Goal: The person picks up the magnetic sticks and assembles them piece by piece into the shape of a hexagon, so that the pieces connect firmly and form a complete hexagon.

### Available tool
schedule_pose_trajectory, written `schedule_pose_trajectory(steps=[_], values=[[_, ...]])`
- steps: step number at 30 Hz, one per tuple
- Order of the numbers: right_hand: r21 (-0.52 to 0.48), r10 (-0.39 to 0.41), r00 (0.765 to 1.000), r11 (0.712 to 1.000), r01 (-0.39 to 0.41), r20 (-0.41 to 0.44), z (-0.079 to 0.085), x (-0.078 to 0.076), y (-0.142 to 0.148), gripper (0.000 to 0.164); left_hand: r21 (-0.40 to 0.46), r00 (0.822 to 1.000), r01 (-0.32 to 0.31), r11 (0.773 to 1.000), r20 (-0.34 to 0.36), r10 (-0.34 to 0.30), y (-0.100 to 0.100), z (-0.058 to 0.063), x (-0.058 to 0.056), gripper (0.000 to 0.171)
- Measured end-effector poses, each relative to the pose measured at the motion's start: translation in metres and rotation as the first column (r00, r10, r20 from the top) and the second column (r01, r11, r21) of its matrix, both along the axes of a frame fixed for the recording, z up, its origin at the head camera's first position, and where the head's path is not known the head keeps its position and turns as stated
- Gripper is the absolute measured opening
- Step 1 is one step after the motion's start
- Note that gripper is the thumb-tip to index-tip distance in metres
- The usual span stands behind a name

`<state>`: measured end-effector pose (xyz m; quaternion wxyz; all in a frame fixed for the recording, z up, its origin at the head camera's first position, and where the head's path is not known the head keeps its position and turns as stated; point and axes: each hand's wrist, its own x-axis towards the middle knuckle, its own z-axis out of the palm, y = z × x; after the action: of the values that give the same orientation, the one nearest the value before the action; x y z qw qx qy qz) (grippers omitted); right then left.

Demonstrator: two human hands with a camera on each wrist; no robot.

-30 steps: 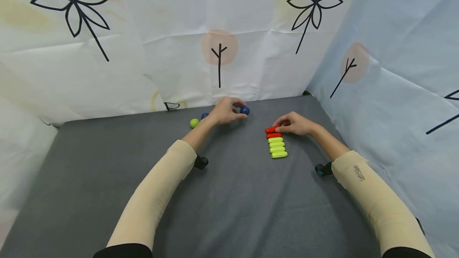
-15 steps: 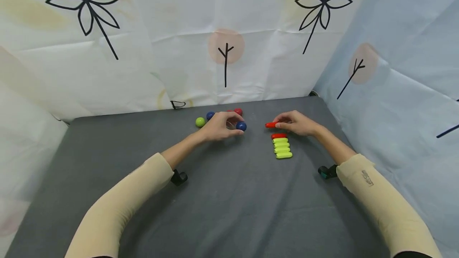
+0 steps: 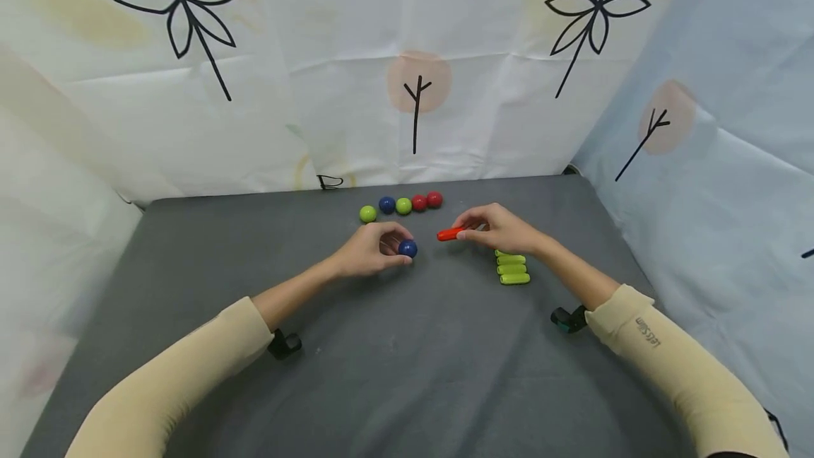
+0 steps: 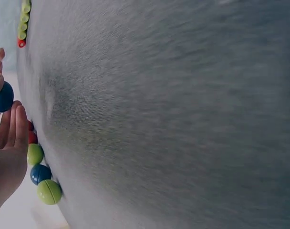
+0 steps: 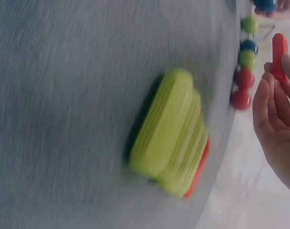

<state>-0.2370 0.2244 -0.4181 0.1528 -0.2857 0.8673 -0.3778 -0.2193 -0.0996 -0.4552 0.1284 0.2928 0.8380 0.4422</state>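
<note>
A dark blue ball [image 3: 408, 249] is pinched between the thumb and fingers of my left hand [image 3: 372, 251], above the middle of the table. My right hand [image 3: 502, 230] pinches a red ribbed stick [image 3: 450, 234] by one end, its free end pointing toward the blue ball. Ball and stick are apart. In the right wrist view the red stick [image 5: 279, 56] stands nearly upright in the frame between thumb and fingers. Below my right hand lies a row of lime-green sticks [image 3: 512, 269]. A second red stick [image 5: 198, 168] lies at the row's far end, hidden in the head view.
Behind my left hand several balls line the table's back: a green ball [image 3: 368, 214], a blue ball [image 3: 387, 205], another green ball [image 3: 403, 206] and two red balls [image 3: 434, 199]. Grey cloth covers the table [image 3: 394, 373]. Patterned white fabric [image 3: 356, 104] hangs behind it.
My left hand has carried the blue ball from the back row toward me. My right hand has lifted the end red stick off the row and moved it left, closer to the ball.
</note>
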Motion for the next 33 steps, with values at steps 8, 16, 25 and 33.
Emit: schedule_pose_trajectory(steps=[8,16,25,33], values=[[-0.026,0.039,0.999,0.999,-0.038,0.019,-0.003,0.017,-0.028,0.022,0.002,0.999,-0.033,0.999,0.028,0.033,-0.016,-0.003,0.016,0.037],[-0.094,0.016,0.994,0.996,-0.006,0.107,-0.007,0.028,-0.05,0.026,-0.005,0.998,-0.063,0.998,-0.027,0.062,-0.03,-0.012,0.029,0.04],[-0.136,0.05,0.984,0.99,-0.026,0.172,-0.014,0.035,-0.071,0.026,0.023,0.984,-0.175,0.984,0.021,0.174,-0.035,-0.014,0.039,0.04],[-0.148,0.082,0.979,0.988,-0.054,0.185,-0.016,0.036,-0.084,0.025,0.049,0.987,-0.162,0.986,0.023,0.161,-0.033,-0.016,0.042,0.038]])
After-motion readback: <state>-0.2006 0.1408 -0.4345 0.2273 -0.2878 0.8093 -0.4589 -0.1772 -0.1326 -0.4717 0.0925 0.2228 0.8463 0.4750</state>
